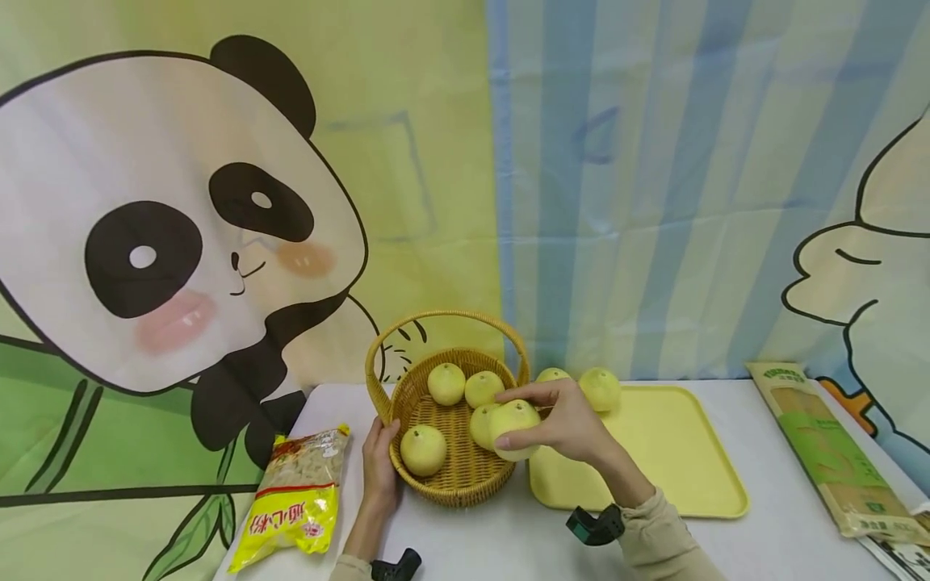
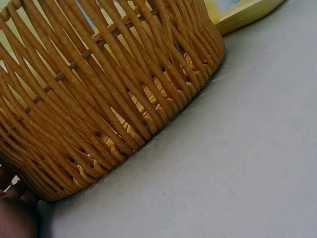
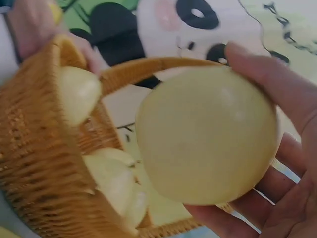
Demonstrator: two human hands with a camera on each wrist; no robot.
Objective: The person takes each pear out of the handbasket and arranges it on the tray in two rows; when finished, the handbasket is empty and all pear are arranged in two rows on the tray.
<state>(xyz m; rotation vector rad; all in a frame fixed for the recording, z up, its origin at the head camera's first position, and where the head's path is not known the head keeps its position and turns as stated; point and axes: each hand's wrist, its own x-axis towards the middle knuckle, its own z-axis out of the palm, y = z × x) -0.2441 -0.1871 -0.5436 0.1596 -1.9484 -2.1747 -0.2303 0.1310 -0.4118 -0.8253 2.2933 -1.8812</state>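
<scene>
My right hand [image 1: 570,420] grips a pale yellow-green melon [image 1: 514,428] at the right side of a wicker basket [image 1: 465,494]. In the right wrist view, thumb and fingers spread around this melon [image 3: 208,136], with the basket's woven wall [image 3: 34,134] beside it. My left hand [image 1: 380,468] holds the basket by its left rim; only part of that hand [image 2: 17,213] shows in the left wrist view, low against the wicker [image 2: 109,94]. Inside the basket lie several similar melons [image 1: 424,450], one partly hidden behind the held one. The arched handle [image 1: 450,313] stands upright.
A yellow tray [image 1: 676,452] lies right of the basket, with a melon [image 1: 599,389] at its back left corner and another melon [image 1: 554,374] partly behind my hand. A yellow food bag [image 1: 298,500] is at left, a long green packet [image 1: 835,460] at right. A printed curtain [image 1: 617,202] hangs behind.
</scene>
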